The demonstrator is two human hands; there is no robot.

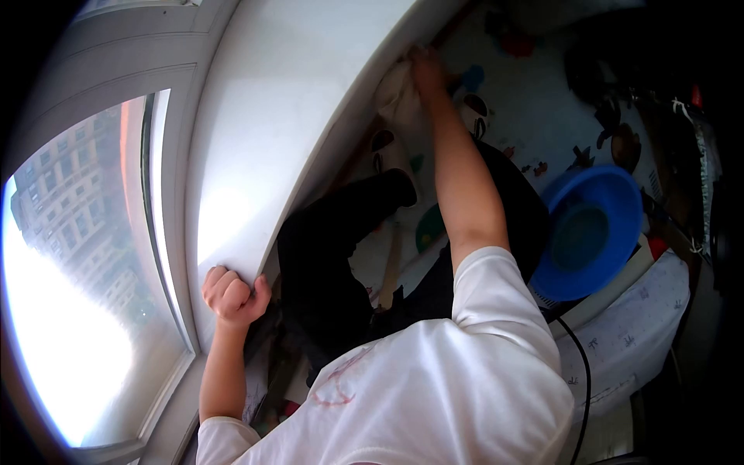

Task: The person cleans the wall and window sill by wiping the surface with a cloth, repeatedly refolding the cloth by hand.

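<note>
My left hand (236,296) rests on the white windowsill (287,93) near its inner edge. Its fingers are curled into a fist, with the thumb by the edge, and nothing shows in it. Stretched far forward and down, my right hand (426,74) is closed on a pale cloth (397,94). The cloth is bunched against the wall side below the sill, and part of it is in shadow. My fingertips on the cloth are hard to make out.
A window (93,256) lies to the left of the sill. A blue basin (620,240) stands on the right, near a white patterned cloth (620,364) and a black cable (587,380). My feet in slippers are on a patterned floor (511,101). Dark clutter fills the far right.
</note>
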